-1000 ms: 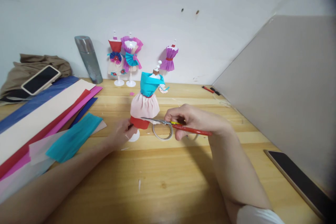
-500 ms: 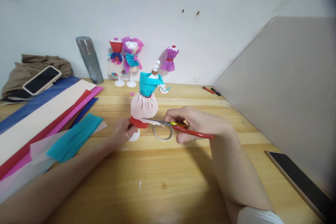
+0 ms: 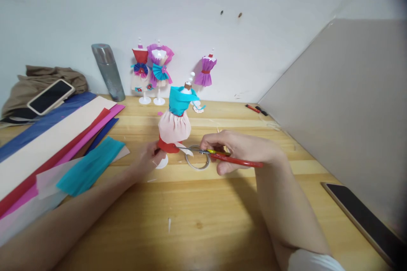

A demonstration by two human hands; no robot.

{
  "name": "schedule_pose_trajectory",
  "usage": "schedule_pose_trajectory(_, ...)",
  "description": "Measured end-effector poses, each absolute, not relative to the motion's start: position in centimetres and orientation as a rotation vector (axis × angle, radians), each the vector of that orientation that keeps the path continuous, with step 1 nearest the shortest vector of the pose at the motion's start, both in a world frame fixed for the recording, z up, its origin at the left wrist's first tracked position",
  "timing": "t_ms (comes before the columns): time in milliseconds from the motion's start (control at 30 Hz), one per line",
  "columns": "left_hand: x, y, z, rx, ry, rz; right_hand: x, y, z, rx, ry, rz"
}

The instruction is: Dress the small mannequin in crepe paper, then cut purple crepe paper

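A small dress-form mannequin (image 3: 179, 101) wears a turquoise crepe-paper top, a gathered pale pink skirt (image 3: 174, 126) and a red lower band (image 3: 168, 147). My left hand (image 3: 149, 155) is closed on the red band at its left side, fingertips partly hidden. In my right hand (image 3: 237, 148) is a pair of scissors (image 3: 222, 155) with red and yellow handles. Its blades point left at the skirt's hem and look almost together. A thin pale pink strip (image 3: 185, 149) dangles from the hem beside the blade tips. Behind the blades lies a roll of tape (image 3: 197, 165).
Crepe-paper sheets (image 3: 57, 135) in several colours spread over the left side, with a phone (image 3: 51, 96) and brown cloth (image 3: 47, 77) behind. A bottle (image 3: 109, 72) and dressed mannequins (image 3: 159, 70) stand along the wall. Another phone (image 3: 359, 220) lies at right.
The scissors have shifted slightly right and down, and their blades look closer together. A pale pink strip now hangs loose from the hem, and more of the red band shows.
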State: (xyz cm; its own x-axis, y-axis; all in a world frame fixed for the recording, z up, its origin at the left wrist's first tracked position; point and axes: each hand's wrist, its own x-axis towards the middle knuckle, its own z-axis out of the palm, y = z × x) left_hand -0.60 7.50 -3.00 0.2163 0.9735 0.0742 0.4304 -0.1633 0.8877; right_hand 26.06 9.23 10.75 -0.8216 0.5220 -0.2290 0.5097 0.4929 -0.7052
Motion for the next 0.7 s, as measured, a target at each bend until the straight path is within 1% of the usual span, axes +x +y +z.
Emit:
schedule_pose_trajectory(467, -0.9, 7.7, -2.8, 1.679, 1.398, 0.904, 27.0, 8.8, 11.5, -1.100, -2.743, 1.039)
schedule_pose_trajectory(633, -1.0, 7.7, -3.1, 1.684, 1.346, 0.942, 29.2, 8.9, 12.0, -1.183, -2.687, 0.997)
schedule_pose_trajectory(700, -1.0, 7.8, -3.4, 1.688, 1.325, 0.950, 30.0, 8.8, 12.2, -1.161, -2.649, 1.039)
